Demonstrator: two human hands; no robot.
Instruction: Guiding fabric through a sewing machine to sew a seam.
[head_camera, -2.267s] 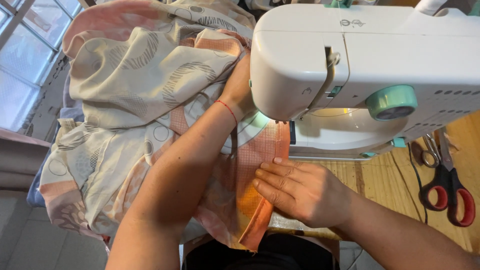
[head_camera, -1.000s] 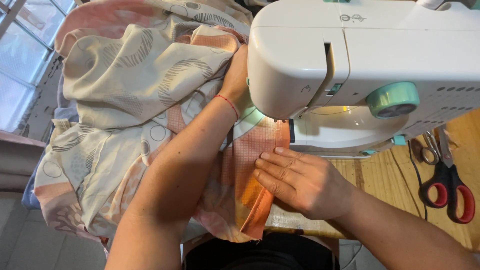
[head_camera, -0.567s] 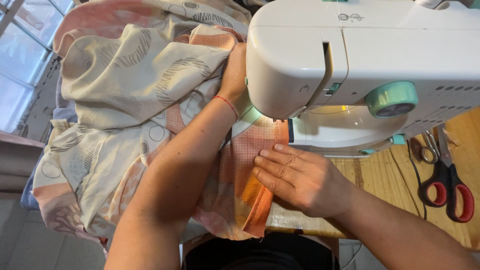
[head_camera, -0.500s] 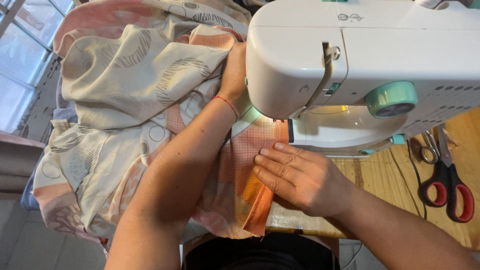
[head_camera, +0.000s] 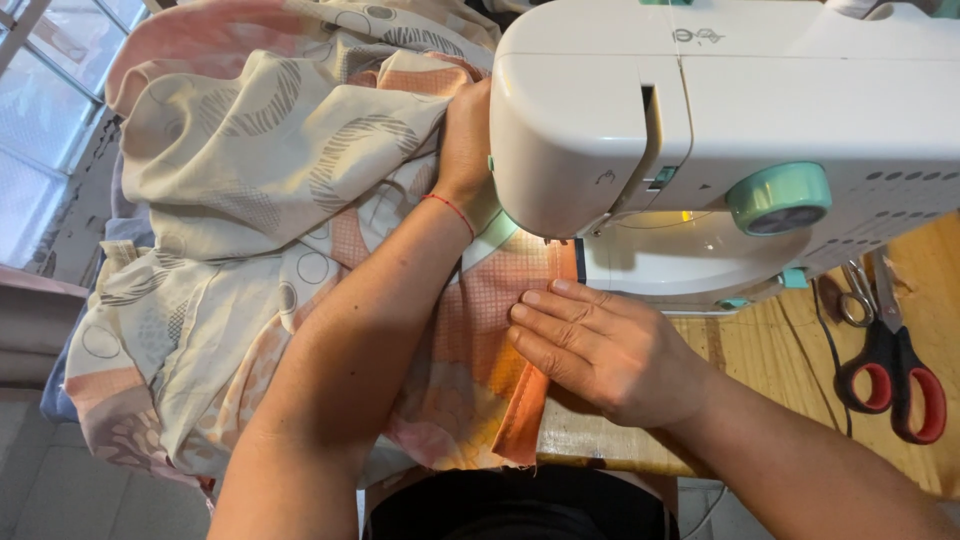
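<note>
Head view, looking down at a person seated at a white sewing machine (head_camera: 740, 100) with mint-green dials, standing on a wooden counter (head_camera: 760, 350). A large printed fabric (head_camera: 260, 200), cream and peach with circle and leaf patterns, is bunched to the left of the machine and spills off the counter edge toward the floor. The left hand (head_camera: 465, 140) reaches behind the machine's head and rests against the gathered fabric there; its fingers are hidden, so how far it is closed cannot be told. A thin red thread circles that wrist. The right hand (head_camera: 600, 350) lies flat and open, fingers together, pressing the folded orange edge of the fabric onto the counter just in front of the needle area. That folded hem runs from under the machine toward the person, and a short length of it lies in front of the needle, seemingly not yet stitched; the needle itself is hidden. Red-handled scissors (head_camera: 890, 370) lie on the counter at the far right, beside a smaller pair, well apart from both hands.
</note>
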